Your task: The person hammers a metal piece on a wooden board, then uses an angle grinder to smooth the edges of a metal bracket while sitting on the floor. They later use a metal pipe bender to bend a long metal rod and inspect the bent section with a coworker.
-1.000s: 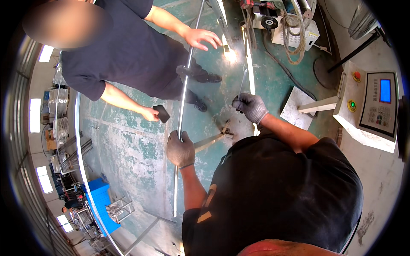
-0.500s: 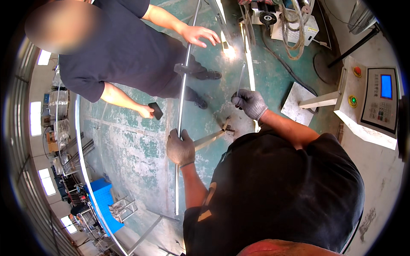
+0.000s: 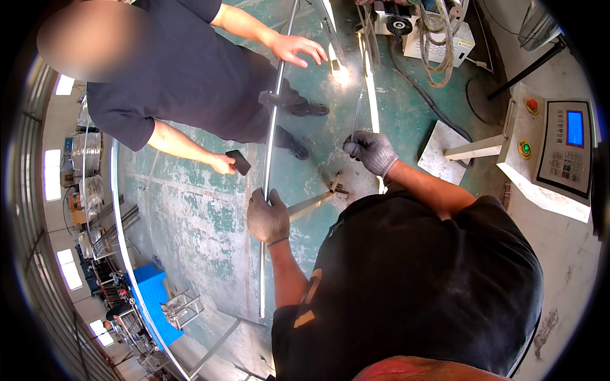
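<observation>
A long shiny metal tube (image 3: 272, 136) runs from the far edge down past my left side. My left hand (image 3: 268, 217), in a grey work glove, is closed round its nearer part. Also gloved, my right hand (image 3: 375, 153) has its fingers pinched on a thin metal rod (image 3: 358, 114) that points away from me. Across the tube stands another person (image 3: 184, 70) in a dark T-shirt. One of that person's hands (image 3: 298, 49) is spread beside the tube's far part; the other holds a dark flat, phone-like object (image 3: 239, 162).
On the right is a control panel (image 3: 564, 149) with a blue screen and buttons. A white machine with looped hoses (image 3: 438, 47) and a fan (image 3: 539, 28) stand at the far right. Bright light (image 3: 342, 76) glows ahead. A blue sheet (image 3: 155, 298) lies at left.
The other person's hand with the dark flat object has shifted slightly right, toward the tube. My hands have hardly moved.
</observation>
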Demonstrator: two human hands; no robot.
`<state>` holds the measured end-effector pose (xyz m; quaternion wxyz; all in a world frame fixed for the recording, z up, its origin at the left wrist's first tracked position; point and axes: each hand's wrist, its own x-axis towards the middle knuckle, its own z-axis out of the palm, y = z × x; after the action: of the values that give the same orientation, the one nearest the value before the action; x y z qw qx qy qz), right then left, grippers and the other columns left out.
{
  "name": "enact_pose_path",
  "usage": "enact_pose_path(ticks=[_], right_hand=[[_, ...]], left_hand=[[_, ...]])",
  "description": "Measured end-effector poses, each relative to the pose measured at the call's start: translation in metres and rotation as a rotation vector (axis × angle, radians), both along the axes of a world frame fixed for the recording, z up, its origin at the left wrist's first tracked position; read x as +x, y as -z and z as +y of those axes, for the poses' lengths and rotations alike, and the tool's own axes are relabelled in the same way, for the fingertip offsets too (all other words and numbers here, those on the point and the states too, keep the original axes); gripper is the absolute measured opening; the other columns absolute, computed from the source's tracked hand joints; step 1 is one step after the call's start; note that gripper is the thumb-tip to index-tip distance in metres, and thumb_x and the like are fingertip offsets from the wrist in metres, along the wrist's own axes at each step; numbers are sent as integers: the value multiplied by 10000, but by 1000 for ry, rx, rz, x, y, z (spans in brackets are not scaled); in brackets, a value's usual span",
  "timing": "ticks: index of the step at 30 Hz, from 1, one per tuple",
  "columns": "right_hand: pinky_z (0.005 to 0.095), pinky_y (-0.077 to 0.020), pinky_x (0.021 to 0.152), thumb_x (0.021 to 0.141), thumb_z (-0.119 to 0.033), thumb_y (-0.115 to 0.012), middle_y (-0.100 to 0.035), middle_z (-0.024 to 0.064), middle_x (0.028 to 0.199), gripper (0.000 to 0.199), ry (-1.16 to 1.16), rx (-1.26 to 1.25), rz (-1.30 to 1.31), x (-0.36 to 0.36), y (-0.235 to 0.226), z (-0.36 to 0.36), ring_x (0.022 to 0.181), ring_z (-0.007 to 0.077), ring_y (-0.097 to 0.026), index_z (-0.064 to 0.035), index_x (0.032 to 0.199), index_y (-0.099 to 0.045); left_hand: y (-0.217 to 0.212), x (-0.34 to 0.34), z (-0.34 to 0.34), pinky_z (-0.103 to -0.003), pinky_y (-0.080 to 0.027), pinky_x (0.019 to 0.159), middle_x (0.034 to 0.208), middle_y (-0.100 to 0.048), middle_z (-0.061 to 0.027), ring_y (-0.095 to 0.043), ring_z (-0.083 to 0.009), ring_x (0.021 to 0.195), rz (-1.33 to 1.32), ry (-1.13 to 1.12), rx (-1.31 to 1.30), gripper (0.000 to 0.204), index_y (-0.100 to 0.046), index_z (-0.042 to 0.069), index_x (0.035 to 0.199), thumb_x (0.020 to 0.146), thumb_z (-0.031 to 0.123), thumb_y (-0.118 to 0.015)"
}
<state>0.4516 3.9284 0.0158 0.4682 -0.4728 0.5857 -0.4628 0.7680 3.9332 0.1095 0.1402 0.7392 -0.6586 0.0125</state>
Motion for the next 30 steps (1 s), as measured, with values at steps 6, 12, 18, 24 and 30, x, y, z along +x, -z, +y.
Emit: enact_pose_path(ticks=[6,12,18,24,30], right_hand=[[314,-580,725,1033,-313,-841,-744,41,866,316,-10,1,43,0,1,0,770,110,-680,-2,1078,-799],[313,-578,727,1034,-304,-841,-739,31,864,307,-5,-38,67,-1,8,0,773,106,-669,-2,1075,-802],[312,-574,726,1034,-271,-842,-741,26,858,270,3,-62,37,0,3,2,776,100,-658,-7,1080,-808],[307,-569,723,1035,-250,-840,-741,25,856,244,0,-54,72,-3,2,2,774,95,-650,-14,1088,-811],[304,-567,721,1032,-248,-843,-742,20,853,242,3,-33,77,-6,5,2,773,92,-649,-16,1093,-813]], left_hand=[[0,1,0,-570,-585,776,1008,-769,-181,-751,-441,940,11,-8,12,261,-728,89,1094,987,325,-753],[-3,-2,0,-565,-589,778,1024,-772,-183,-754,-441,942,19,-7,14,261,-730,89,1101,985,321,-754],[4,4,0,-546,-595,760,1001,-784,-155,-769,-424,902,-16,-4,-15,274,-743,113,1125,990,349,-767],[4,3,0,-547,-593,749,993,-782,-151,-769,-418,895,-24,-4,-18,272,-739,115,1124,986,348,-771],[2,1,0,-560,-589,763,1012,-776,-169,-760,-430,922,-2,-18,9,263,-733,102,1119,984,327,-759]])
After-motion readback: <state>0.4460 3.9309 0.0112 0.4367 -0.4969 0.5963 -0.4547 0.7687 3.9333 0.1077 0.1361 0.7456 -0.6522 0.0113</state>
